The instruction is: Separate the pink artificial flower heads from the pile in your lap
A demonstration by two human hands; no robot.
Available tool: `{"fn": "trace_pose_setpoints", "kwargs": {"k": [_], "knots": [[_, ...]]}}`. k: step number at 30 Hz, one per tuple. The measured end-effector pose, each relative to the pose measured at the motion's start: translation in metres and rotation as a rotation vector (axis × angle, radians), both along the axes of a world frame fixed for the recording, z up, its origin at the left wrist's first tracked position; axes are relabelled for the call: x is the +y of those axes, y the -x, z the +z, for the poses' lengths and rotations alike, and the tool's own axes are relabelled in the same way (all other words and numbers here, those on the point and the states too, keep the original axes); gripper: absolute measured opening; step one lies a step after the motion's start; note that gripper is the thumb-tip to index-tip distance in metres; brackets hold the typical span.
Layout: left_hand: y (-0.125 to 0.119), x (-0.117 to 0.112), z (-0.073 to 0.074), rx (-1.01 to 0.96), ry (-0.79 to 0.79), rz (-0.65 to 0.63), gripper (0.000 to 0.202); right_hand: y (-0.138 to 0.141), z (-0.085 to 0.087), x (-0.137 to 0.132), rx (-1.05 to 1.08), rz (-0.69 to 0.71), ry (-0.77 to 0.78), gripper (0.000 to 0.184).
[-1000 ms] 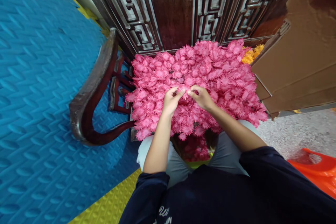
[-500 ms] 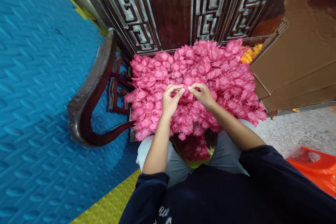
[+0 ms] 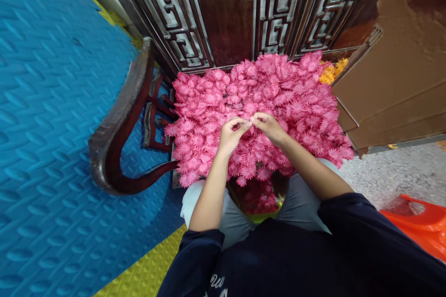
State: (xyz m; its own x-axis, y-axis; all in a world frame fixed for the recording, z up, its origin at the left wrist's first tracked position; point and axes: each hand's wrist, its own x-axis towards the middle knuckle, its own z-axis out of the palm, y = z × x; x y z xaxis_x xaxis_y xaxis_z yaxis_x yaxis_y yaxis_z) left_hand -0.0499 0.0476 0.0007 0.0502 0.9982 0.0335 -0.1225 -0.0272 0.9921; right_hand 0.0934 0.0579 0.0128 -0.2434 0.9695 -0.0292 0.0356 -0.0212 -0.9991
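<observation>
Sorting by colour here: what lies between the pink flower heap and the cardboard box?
In the head view, a small clump of orange flowers shows between the pink flower heap and the cardboard box, at the heap's far corner.

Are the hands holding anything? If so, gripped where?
The left hand and right hand pinch one pink flower between their fingertips, atop the flower pile; which part of it cannot be told.
</observation>
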Motion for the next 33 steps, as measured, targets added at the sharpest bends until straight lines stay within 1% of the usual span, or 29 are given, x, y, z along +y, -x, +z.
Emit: {"fn": "trace_pose_setpoints", "kwargs": {"k": [4, 8, 13, 17, 19, 22, 26, 29, 33], "knots": [[0.001, -0.001, 0.005, -0.039, 0.026, -0.010, 0.025, 0.000, -0.005, 0.000, 0.026, 0.030, 0.008, 0.053], [0.002, -0.002, 0.009, 0.027, -0.012, -0.069, 0.022, 0.001, -0.007, -0.001, 0.090, 0.027, 0.033, 0.058], [0.000, -0.004, 0.005, 0.057, -0.049, -0.086, 0.022, 0.003, -0.004, -0.001, 0.158, 0.004, 0.092, 0.061], [-0.002, -0.002, 0.001, 0.012, -0.055, -0.074, 0.018, 0.003, -0.005, -0.002, 0.168, 0.047, 0.083, 0.055], [-0.002, -0.001, 0.000, -0.030, -0.045, -0.051, 0.015, 0.003, -0.007, -0.002, 0.163, 0.065, 0.065, 0.051], [-0.005, -0.001, 0.001, -0.063, -0.045, 0.013, 0.012, 0.006, -0.007, -0.004, 0.148, 0.045, 0.062, 0.048], [-0.008, -0.001, 0.000, -0.061, -0.055, 0.149, 0.010, 0.007, -0.003, -0.006, 0.143, 0.039, 0.110, 0.044], [-0.006, 0.001, -0.001, -0.093, -0.049, 0.242, 0.009, 0.005, 0.002, -0.007, 0.138, 0.047, 0.101, 0.040], [0.002, 0.005, -0.001, -0.124, -0.046, 0.340, 0.009, 0.002, 0.003, -0.005, 0.108, -0.021, 0.062, 0.034]]}}
